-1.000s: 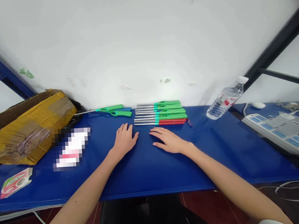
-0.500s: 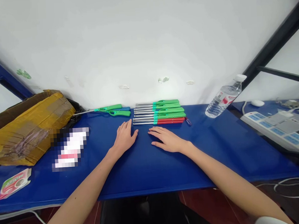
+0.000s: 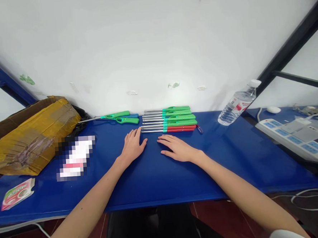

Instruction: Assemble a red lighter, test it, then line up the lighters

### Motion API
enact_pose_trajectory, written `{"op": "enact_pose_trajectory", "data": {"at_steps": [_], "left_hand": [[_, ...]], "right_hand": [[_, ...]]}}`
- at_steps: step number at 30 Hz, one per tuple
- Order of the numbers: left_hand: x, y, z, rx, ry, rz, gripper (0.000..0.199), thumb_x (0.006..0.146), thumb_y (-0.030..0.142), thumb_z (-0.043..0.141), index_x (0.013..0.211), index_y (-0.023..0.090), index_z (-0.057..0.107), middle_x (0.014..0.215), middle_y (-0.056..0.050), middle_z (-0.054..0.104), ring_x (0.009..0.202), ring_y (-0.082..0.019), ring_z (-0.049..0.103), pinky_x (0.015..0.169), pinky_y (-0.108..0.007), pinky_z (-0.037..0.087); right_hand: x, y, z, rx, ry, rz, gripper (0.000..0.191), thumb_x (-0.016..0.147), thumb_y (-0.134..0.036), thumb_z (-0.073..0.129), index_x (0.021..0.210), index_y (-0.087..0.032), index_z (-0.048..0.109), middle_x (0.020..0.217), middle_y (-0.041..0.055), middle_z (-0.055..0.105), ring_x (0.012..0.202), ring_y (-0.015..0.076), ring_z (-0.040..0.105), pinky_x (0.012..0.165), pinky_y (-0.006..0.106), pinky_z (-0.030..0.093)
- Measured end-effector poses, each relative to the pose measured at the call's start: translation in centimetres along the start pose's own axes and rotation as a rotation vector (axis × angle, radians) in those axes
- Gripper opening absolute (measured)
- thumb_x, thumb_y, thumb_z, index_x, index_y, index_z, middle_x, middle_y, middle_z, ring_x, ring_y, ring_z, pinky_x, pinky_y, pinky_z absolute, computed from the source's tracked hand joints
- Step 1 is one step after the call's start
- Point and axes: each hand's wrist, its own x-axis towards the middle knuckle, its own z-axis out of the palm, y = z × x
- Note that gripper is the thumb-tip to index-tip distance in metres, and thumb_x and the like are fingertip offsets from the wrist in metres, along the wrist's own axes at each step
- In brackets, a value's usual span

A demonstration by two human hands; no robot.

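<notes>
My left hand (image 3: 133,146) lies flat and palm down on the blue table (image 3: 157,183), its fingertips close to the metal tip of the lowest lighter. My right hand (image 3: 177,148) rests flat beside it, holding nothing, just below the row. That row holds several long-nosed utility lighters (image 3: 168,119) side by side, with steel barrels pointing left and green or red handles. Left of them lie green-handled scissors (image 3: 118,116) over a blue handle.
A taped cardboard parcel (image 3: 28,137) and a pixelated white item (image 3: 76,158) sit at the left, with a small printed packet (image 3: 18,194) near the front edge. A water bottle (image 3: 237,107) lies right, beyond it a mouse (image 3: 273,110) and power strip (image 3: 292,136).
The whole view has drifted slightly as my head moved. Both hands stay flat on the table in nearly the same place, and nothing has been picked up.
</notes>
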Motion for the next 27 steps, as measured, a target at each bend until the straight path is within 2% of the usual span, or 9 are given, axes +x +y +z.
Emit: {"op": "enact_pose_trajectory", "data": {"at_steps": [12,18,22,24,27], "left_hand": [[0.3,-0.4,-0.3,-0.029,0.019,0.002,0.058,0.096,0.039,0.046,0.146,0.012,0.038,0.142,-0.020,0.051,0.135,-0.033,0.044,0.111,-0.051,0.037],[1.0,-0.8,-0.9,-0.002,0.060,-0.133,0.055,0.096,0.044,0.044,0.141,0.013,0.046,0.142,-0.020,0.051,0.129,-0.037,0.050,0.104,-0.053,0.044],[2.4,-1.7,-1.3,0.017,0.101,-0.245,0.048,0.097,0.037,0.037,0.136,0.014,0.051,0.141,-0.021,0.052,0.125,-0.038,0.054,0.101,-0.056,0.046],[3.3,-2.3,-1.4,0.032,0.111,-0.255,0.048,0.096,0.032,0.038,0.138,0.013,0.049,0.144,-0.022,0.048,0.128,-0.039,0.052,0.102,-0.057,0.045],[4.4,-3.3,-1.4,0.070,0.067,-0.227,0.052,0.094,0.028,0.039,0.143,0.010,0.043,0.154,-0.023,0.037,0.139,-0.039,0.040,0.107,-0.057,0.041]], "right_hand": [[0.1,0.0,0.0,-0.013,-0.011,0.001,0.050,0.099,-0.044,0.048,0.142,-0.019,0.052,0.148,0.0147,0.051,0.139,0.0302,0.045,0.114,0.052,0.038],[0.1,0.4,0.0,0.011,0.003,-0.012,0.049,0.098,-0.045,0.049,0.140,-0.021,0.053,0.146,0.0141,0.053,0.137,0.0290,0.047,0.113,0.051,0.040],[0.2,0.6,0.0,0.015,0.004,-0.023,0.049,0.098,-0.045,0.049,0.140,-0.021,0.053,0.146,0.0139,0.053,0.136,0.0280,0.048,0.113,0.049,0.040],[0.2,0.7,0.0,0.019,0.002,-0.021,0.049,0.099,-0.045,0.048,0.140,-0.020,0.053,0.146,0.0141,0.052,0.136,0.0280,0.047,0.113,0.049,0.039],[0.1,0.9,-0.2,0.045,-0.014,-0.016,0.050,0.099,-0.046,0.048,0.141,-0.019,0.052,0.147,0.0135,0.052,0.137,0.0278,0.047,0.113,0.048,0.039]]}}
